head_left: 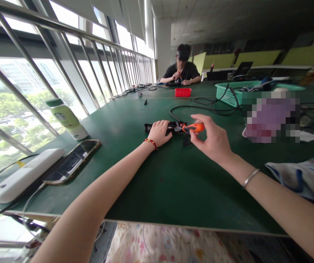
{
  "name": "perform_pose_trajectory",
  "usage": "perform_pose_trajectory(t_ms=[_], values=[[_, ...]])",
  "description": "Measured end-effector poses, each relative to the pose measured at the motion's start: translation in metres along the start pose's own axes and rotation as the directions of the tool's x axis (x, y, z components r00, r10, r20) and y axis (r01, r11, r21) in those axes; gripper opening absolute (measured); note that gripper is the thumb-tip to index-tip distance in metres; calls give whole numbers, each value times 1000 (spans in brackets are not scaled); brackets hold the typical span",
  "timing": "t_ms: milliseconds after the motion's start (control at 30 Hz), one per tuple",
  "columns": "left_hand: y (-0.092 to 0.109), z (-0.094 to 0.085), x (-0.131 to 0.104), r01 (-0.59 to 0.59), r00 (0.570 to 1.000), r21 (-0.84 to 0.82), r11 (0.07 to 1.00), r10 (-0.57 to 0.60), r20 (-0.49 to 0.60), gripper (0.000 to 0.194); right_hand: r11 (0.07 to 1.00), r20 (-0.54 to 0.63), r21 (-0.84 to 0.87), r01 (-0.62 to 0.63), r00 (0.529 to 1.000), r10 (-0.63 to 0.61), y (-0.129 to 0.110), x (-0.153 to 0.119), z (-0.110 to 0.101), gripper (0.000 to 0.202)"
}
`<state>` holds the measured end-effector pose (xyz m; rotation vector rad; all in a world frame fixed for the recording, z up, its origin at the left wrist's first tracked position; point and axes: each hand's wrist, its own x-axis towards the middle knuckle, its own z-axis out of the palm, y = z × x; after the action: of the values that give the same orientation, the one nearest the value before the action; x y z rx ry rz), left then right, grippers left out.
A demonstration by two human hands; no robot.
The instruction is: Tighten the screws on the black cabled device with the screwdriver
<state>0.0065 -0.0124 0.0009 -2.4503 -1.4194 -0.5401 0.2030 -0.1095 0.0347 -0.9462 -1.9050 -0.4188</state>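
A black elongated device [147, 128] with a cable lies on the green table in front of me. My left hand [159, 133] is closed over its left part and presses it against the tabletop, hiding its middle. An orange-and-black-handled screwdriver [196, 127] lies nearly level over the right part of the device, its metal shaft pointing left. The fingers of my right hand [211, 137] pinch the handle's right end, with the index finger raised along the top. Where the tip meets the device is too small to make out.
On the left are a green-capped bottle [68, 120], a phone [73, 162] and a white power strip [22, 177]. Farther back stand a red tray [183, 92] and a green basket [225, 95] with cables. A cloth [302, 179] lies right. Across sits another person [183, 71].
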Motion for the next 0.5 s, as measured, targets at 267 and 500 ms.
perform_pose_trajectory(t_ms=[267,500], values=[[-1,1,0,-3,1000,-6,1000,3,-11,40,985,35,-68,-158,986,160,8,3,-6,30],[-1,0,0,1,1000,-10,1000,-2,-14,37,992,28,-44,-117,993,118,4,4,-6,25]])
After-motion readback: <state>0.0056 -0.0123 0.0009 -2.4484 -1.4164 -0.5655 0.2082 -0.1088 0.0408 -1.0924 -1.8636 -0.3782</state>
